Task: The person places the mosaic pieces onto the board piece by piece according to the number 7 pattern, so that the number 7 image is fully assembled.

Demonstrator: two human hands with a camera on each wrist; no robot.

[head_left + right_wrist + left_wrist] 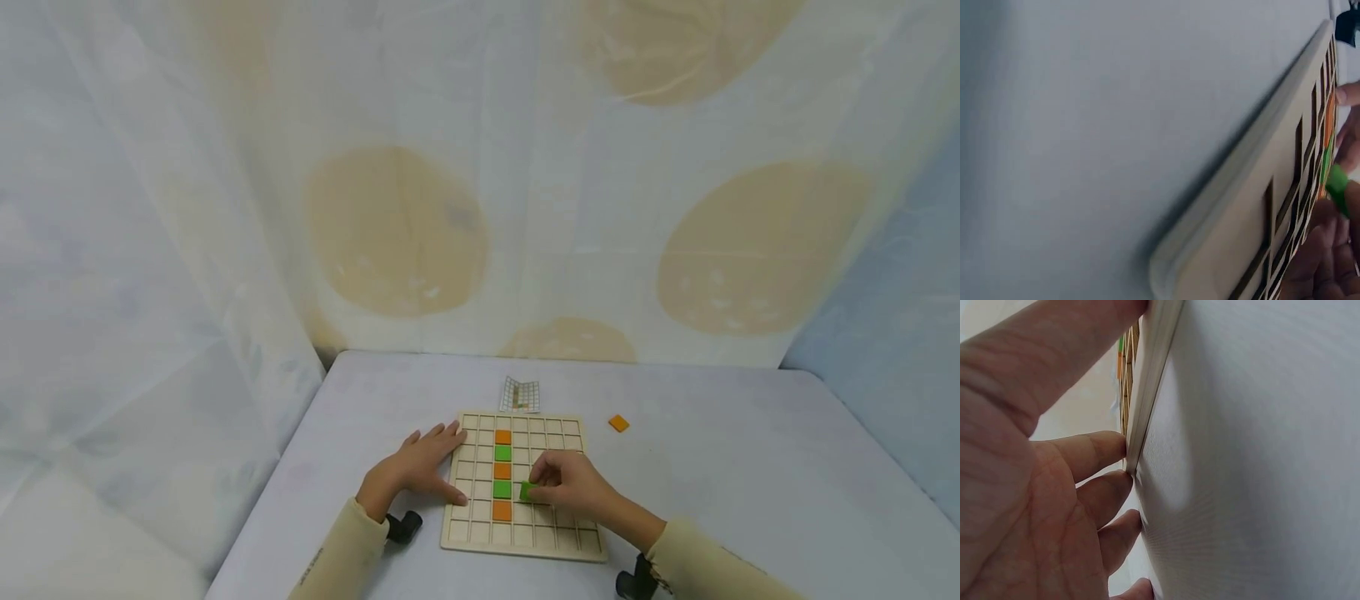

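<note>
Board [480, 533] of pale wood sits square before me, its gridded cells smooth and shallow. My left hand [420, 471] lies flat with fingers spread, pressed against its nine o'clock edge. My right hand [573, 483] pinches a green tile [527, 492] over the cells just right of the orange-and-green column [502, 472]. Plenty of bare tablecloth [750, 483] at three o'clock. One orange tile [618, 423] lies loose at one o'clock, a small grid card [521, 395] at twelve; its print is unreadable.

A makeshift recording booth rather than a lived-in room: pale sheets [465, 208] printed with large beige ovals hang as walls on three sides, closing in a cloth-covered surface [750, 483] that carries a wooden grid board [480, 533].
</note>
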